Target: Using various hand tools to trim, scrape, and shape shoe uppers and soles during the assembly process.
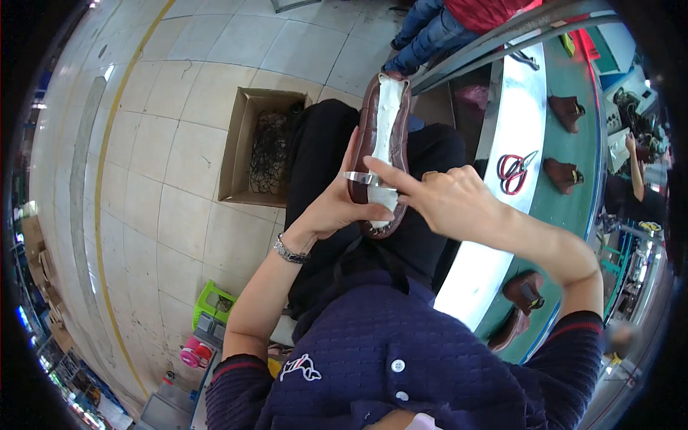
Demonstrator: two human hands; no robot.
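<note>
A brown leather shoe upper [366, 118] is held over my lap, its underside turned up. Down its middle runs a pale, whitish strip [388, 107], and the end nearer me has a gathered, puckered edge. My left hand [337, 208] wraps around the near half from the left, thumb across the pale underside. From the right, my right hand [455, 201] reaches in with its index finger stretched over the upper. Its fingers close on a flat, shiny metal tool [362, 178] lying crosswise over the underside; the exact kind is unclear.
An open cardboard box [233, 161] with dark tangled scraps stands left of my legs. On my right, a white ledge [527, 107] holds red-handled scissors [513, 174]. Beyond it, a green conveyor [566, 150] carries several brown shoe pieces. Another person [423, 29] is at the top.
</note>
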